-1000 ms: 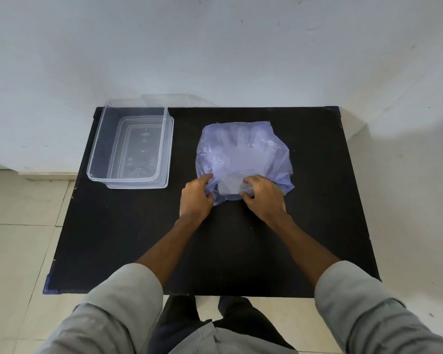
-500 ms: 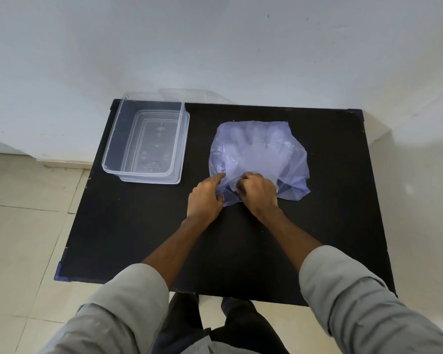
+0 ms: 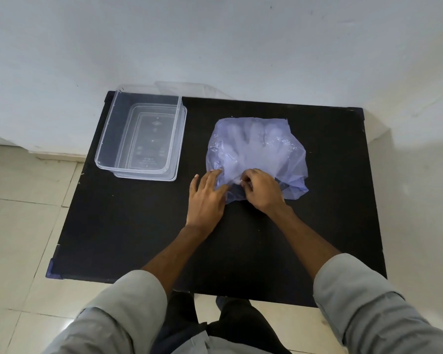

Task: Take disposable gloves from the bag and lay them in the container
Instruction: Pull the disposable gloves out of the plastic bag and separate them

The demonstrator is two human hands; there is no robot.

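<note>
**Hands at the mouth of the bag, container waiting empty**

A black table (image 3: pixel 143 226) stands against a white wall. A clear container (image 3: pixel 108 139) sits at the table's far left corner, open and with nothing in it, its long axis running from the near edge toward the far edge.

The bluish see-through bag (image 3: pixel 287 159) lies flat right of centre, nearer the far edge, well apart from the container. Its mouth faces the near edge. Pale gloves (image 3: pixel 253 141) show through the plastic, fingers pointing to the far edge, so their long axis runs near to far.

The left hand (image 3: pixel 206 198) lies spread, fingers pressing down the bag's near left edge. The right hand (image 3: pixel 262 191) is curled at the mouth, fingertips pinched on something whitish there; whether that is a glove or bag film I cannot tell.

This looks like the first step: opening the bag to reach a glove. Next, the left hand should hold the bag down while the right draws one glove out toward the near edge, then carries it left to the container.
</note>
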